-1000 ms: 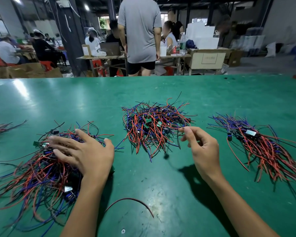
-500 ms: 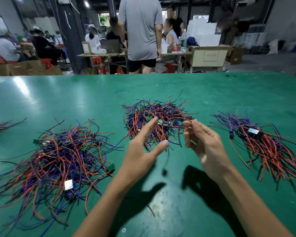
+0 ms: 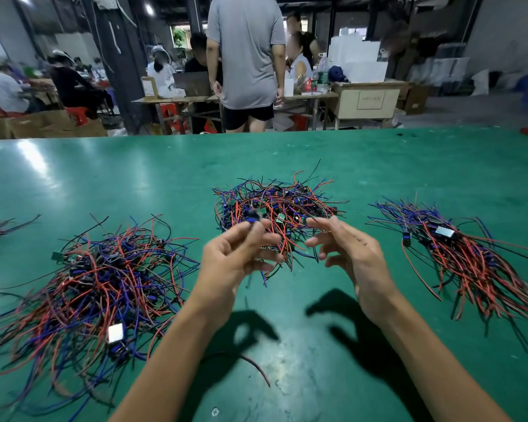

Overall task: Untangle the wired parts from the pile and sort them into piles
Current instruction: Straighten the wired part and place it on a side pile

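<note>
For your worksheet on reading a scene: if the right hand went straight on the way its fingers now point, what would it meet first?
The right hand points left toward the left hand, which pinches a small wired part; it would probably meet those fingers first, though depth is unclear.

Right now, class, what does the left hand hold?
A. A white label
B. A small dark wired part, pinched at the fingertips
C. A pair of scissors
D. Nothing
B: the left hand pinches a small dark wired part at its fingertips, above the middle pile.

table [image 3: 287,156]: glossy green
wire piles [image 3: 98,278]: red, blue, black
loose wire [image 3: 256,368]: dark red
shirt [image 3: 246,50]: grey
</note>
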Motion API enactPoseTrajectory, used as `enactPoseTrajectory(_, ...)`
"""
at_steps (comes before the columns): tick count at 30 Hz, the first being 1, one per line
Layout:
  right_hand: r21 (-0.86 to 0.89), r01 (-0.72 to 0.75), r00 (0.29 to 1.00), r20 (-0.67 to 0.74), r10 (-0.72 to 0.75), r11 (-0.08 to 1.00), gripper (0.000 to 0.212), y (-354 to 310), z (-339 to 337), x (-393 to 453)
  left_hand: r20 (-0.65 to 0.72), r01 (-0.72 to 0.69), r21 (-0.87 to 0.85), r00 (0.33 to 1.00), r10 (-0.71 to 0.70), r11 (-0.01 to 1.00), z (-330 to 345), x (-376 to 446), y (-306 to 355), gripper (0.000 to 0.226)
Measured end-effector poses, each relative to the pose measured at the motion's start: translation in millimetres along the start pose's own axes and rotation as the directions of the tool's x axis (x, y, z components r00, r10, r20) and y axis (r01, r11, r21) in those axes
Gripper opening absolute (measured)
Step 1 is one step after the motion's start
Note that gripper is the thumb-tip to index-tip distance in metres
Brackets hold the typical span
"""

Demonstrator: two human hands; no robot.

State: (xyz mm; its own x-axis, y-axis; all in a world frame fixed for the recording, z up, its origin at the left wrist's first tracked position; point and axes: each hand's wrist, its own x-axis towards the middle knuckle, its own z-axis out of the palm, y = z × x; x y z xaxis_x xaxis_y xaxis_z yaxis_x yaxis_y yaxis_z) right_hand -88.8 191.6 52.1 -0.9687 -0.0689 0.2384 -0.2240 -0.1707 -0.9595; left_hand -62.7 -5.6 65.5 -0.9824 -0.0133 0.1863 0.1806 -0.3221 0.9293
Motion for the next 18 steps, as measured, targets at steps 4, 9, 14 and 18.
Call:
enactPoseTrajectory(4, -0.671, 0.079, 0.982, -0.074, -0.172, 0.737, 0.023, 24.8, -6.4, 0.4, -0.218, -0.07, -0.22, 0.976, 0.021, 0.973, -34.3, 11.2, 21.2, 0.027)
enactPoseTrajectory(9, -0.906, 0.022, 0.994, -0.026, -0.107, 0.422, 0.039, 48.5, -1.7, 1.4, -0.583, -0.307, -0.366, 0.812, 0.041, 0.879, -79.8, 17.2, 32.2, 0.015)
enactPoseTrajectory(14, -0.96, -0.035, 0.996, -0.055, -0.066, 0.277, 0.03, 51.7, -2.5, 3.7, -0.827, -0.196, -0.083, 0.561, 0.042, 0.977, -101.6, 24.6, 20.5, 0.021)
enactPoseTrajectory(18, -0.946, -0.092, 0.986, -0.129, -0.101, 0.312, 0.018, 48.6, -4.9, 4.9, -0.761, 0.18, 0.458, 0.585, 0.279, 0.871, -95.0, 26.3, 10.1, 0.02)
